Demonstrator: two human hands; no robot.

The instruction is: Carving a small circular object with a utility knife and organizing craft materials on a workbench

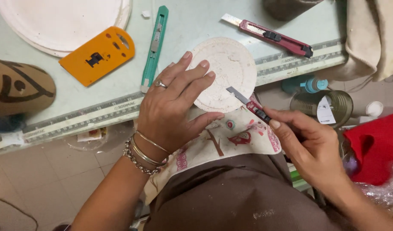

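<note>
From the far left I am seeing a brown rounded object with black line markings lying at the counter's edge, and above it a large white disc reaching past the top of the frame. Just beside that disc an orange flat scraper is lying tilted, and right of it a green utility knife is resting lengthwise, its lower tip close to my left hand. That hand is pressing down with its fingers spread flat on the left part of a small white disc, which is sitting at the counter's front edge and hanging partly over a patterned cloth on my lap. My right hand is pinching a small red utility knife between thumb and fingers, its blade tip touching the disc's lower right rim. Farther back a larger red utility knife is lying on the counter. Below the edge at right, a glass jar is standing beside a red container.
</note>
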